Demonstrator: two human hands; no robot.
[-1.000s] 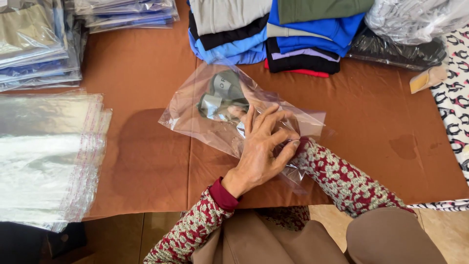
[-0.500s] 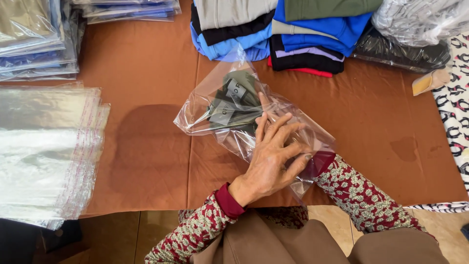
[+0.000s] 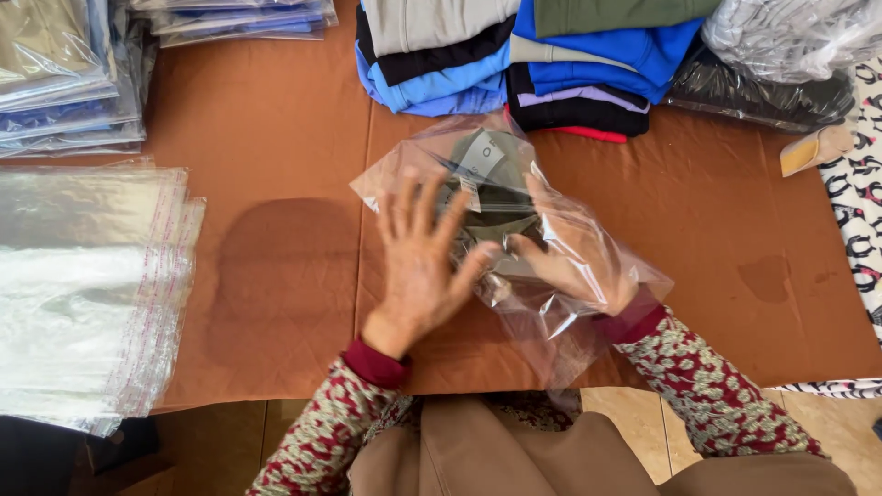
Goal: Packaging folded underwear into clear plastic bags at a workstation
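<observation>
A clear plastic bag [image 3: 514, 248] w/ a dark olive folded garment [image 3: 487, 197] inside is laid on the brown table cover [image 3: 276, 184], approx. centre, just below the stack of folded clothes [image 3: 514, 55]. The left hand [image 3: 423, 266] is spread flat, fingers splayed, palm pressed down on the bag's near-left edge; nothing is gripped, so the bag is prob. being held flat and steady against the surface. The right hand [image 3: 570, 262] is pushed inside the bag through its open mouth, seen through the film; fingers are loosely curled against the garment, prob. so it is seated toward the closed end. Whether the garment is actually pinched can't be told.

To the left, a pile of empty clear bags [image 3: 83, 285] is kept within reach; at top left, already-bagged garments [image 3: 64, 73] are stacked. At top right a crumpled plastic-wrapped bundle [image 3: 781, 55] is seen. Pale tiled floor [image 3: 634, 413] shows below the table edge.
</observation>
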